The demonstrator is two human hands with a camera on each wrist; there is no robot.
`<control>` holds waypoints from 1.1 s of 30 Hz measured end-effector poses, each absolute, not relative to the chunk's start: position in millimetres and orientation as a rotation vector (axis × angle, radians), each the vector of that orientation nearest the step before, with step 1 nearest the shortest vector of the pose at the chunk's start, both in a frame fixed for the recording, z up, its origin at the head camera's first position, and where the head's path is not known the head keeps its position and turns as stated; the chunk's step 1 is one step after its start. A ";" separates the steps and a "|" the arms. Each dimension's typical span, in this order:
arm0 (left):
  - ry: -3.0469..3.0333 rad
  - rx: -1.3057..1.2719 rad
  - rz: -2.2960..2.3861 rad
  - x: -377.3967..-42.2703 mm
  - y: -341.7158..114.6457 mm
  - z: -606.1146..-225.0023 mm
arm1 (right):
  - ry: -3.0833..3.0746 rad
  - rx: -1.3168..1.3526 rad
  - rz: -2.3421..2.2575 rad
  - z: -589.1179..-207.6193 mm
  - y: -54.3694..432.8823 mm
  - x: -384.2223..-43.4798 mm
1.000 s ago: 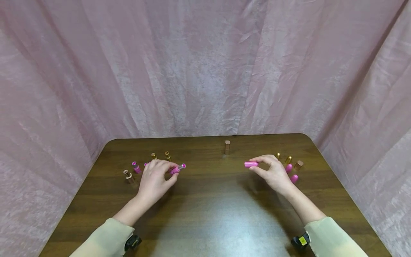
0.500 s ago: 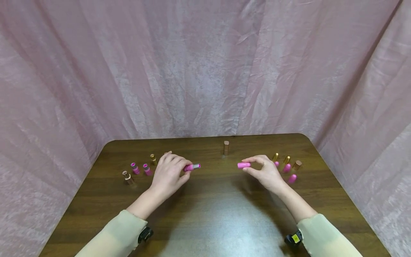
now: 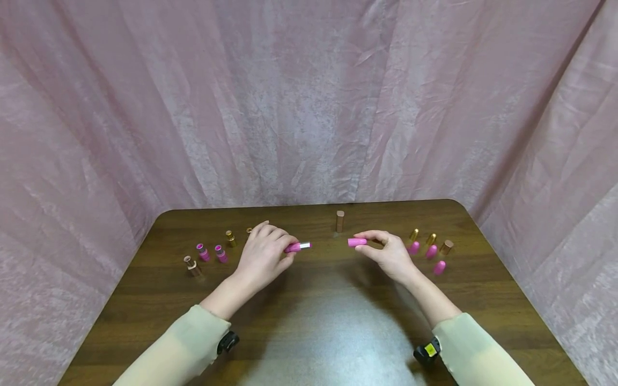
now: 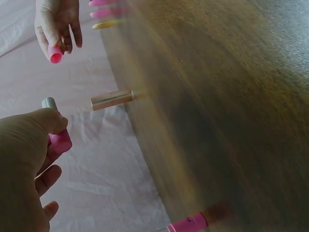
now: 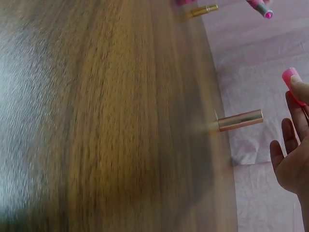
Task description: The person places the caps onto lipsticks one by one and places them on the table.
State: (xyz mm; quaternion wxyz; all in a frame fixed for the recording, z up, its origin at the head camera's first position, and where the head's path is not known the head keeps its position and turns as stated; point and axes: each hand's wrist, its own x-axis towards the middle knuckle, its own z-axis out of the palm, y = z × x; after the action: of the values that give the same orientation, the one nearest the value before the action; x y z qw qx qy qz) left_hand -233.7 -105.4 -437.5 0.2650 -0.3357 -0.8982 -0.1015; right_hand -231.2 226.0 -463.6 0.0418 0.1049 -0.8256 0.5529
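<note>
My left hand [image 3: 264,254] pinches a pink lipstick tube [image 3: 293,247] whose silver inner collar points to the right. In the left wrist view the thumb lies across the lipstick tube [image 4: 61,140]. Opposite it, my right hand [image 3: 388,256] pinches a pink lipstick cap [image 3: 357,242] between thumb and fingertips. The cap's hollow end [image 4: 56,57] faces the left hand, and a gap separates cap and tube. Both are held above the table. Behind the gap, a capped rose-gold lipstick [image 3: 340,221] stands upright near the back edge.
At left stand uncapped lipsticks: pink ones [image 3: 221,253], a gold one [image 3: 230,238] and a rose-gold one [image 3: 192,266]. Another gold one [image 3: 249,230] is partly hidden by the left hand. At right stand gold caps [image 3: 431,239], pink caps [image 3: 439,267] and a rose-gold cap [image 3: 447,246]. A pink curtain hangs behind.
The left hand has carried the pink lipstick tube rightward, away from the standing lipsticks. The right hand has brought the pink cap leftward. The gap between them has narrowed.
</note>
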 end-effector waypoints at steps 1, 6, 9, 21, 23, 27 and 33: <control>-2.426 -0.909 -0.272 -234.1 -104.6 -437.3 | -2.518 0.330 1.707 -464.1 224.9 -231.9; -2.420 -0.928 -0.250 -236.4 -98.5 -435.6 | -2.493 0.338 1.763 -467.2 218.0 -234.6; -2.417 -0.942 -0.237 -238.0 -93.1 -434.3 | -2.472 0.340 1.793 -468.2 212.3 -235.3; -2.435 -0.941 -0.207 -239.0 -77.7 -432.9 | -2.430 0.411 1.791 -468.5 196.3 -234.6; -2.431 -0.941 -0.211 -238.5 -76.9 -433.1 | -2.437 0.401 1.778 -468.3 195.4 -234.2; -2.424 -0.940 -0.219 -238.0 -76.4 -434.1 | -2.443 0.405 1.773 -467.2 193.5 -233.2; -2.437 -0.936 -0.215 -237.8 -75.9 -434.9 | -2.453 0.421 1.763 -466.4 190.7 -233.0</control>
State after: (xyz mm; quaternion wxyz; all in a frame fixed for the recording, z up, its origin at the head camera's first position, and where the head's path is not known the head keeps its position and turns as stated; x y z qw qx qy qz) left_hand -237.8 -75.9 -434.9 0.2582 -0.3454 -0.8987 -0.0793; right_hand -233.0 190.7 -466.4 0.0459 0.1380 -0.8034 0.5774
